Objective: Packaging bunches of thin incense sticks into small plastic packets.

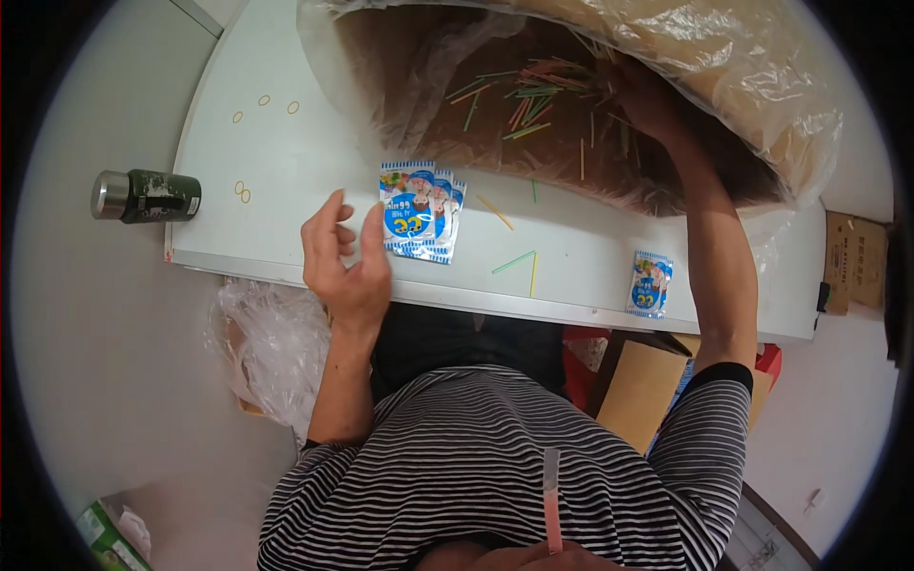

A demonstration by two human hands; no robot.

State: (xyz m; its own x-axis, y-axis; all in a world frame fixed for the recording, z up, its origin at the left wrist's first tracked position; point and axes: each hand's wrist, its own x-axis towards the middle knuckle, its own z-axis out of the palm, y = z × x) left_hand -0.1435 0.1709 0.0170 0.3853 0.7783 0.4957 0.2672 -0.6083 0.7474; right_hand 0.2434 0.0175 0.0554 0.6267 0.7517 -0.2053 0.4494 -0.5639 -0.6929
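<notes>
My left hand [347,255] is open over the front of the table, its thumb apart from the fingers. The thumb tip is at the left edge of a fanned stack of blue and white packets [409,205]; I cannot tell if it touches. My right hand [647,100] reaches into a large plastic-lined cardboard box [419,86], with its fingers in shadow beside thin coloured sticks [533,90]. What those fingers hold, if anything, is not clear. A single similar packet [650,284] lies near the front edge, left of my right forearm.
Several loose sticks [514,262] lie on the white table [286,190]. Yellow rubber bands [265,100] lie at left, and a dark green bottle [148,197] is by the table's left edge. Clear plastic [276,347] and an open carton [643,385] are below the front edge.
</notes>
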